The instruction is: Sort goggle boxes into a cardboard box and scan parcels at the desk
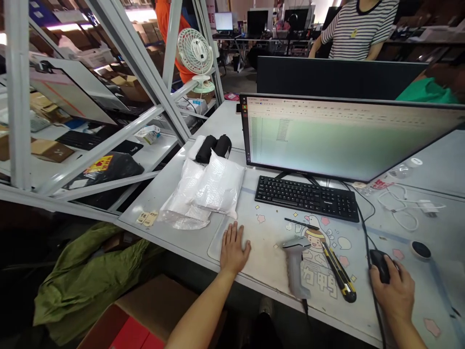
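My left hand lies flat on the desk mat, fingers stretched out, with nothing in it. Just beyond its fingertips are white padded mailer bags. At the right, my right hand is curved over a black computer mouse. Between the hands lie a grey barcode scanner, a yellow and black utility knife and a black pen. A black keyboard sits beyond them, in front of a monitor that shows a spreadsheet.
Two black rolled bundles rest behind the mailers. A white cable, a bottle and a round black-topped object are on the right. A metal frame borders the desk's left. Below is an open cardboard box. A person in stripes is behind the monitors.
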`<state>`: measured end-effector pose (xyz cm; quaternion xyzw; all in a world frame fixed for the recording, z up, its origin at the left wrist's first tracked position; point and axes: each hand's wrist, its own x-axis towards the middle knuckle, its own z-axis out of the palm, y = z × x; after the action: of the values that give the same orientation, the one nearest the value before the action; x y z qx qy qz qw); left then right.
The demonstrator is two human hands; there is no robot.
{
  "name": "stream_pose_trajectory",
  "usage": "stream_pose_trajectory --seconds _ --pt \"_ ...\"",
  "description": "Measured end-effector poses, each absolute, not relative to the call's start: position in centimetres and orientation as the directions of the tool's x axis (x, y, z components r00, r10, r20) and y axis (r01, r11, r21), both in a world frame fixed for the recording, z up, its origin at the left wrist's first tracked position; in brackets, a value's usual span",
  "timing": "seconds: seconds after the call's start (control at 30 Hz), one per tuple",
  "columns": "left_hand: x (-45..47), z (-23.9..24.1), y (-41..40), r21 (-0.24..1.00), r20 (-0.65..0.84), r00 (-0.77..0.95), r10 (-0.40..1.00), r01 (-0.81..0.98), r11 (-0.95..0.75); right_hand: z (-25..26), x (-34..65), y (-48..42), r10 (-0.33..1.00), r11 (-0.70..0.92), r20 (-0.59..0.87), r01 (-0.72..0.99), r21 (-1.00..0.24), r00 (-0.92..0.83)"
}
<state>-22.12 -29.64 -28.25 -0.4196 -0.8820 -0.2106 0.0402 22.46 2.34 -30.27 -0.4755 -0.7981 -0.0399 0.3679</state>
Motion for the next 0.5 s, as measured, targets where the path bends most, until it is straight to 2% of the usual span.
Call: stream_pose_trajectory --seconds 0.17,0.3,0.5 --pt "-22.2 -27.8 -29.4 0.344 0.213 -0.644 0.735 0.754 0.56 -30.1 22.3 2.6 0.748 0.449 0.64 0.845 -0.29 -0.178" --pt "-21.8 -27.1 -29.3 0.357 0.201 -0.653 0.73 0.743 0.566 -27.2 22.0 2.0 0.806 0.355 0.582 0.873 -0.335 -0.104" --pt "-21.5 -27.0 -28.2 0.379 0.229 -0.637 0.736 0.755 0.535 -23.4 25.0 2.3 0.842 0.313 0.531 0.888 -0.336 -0.096"
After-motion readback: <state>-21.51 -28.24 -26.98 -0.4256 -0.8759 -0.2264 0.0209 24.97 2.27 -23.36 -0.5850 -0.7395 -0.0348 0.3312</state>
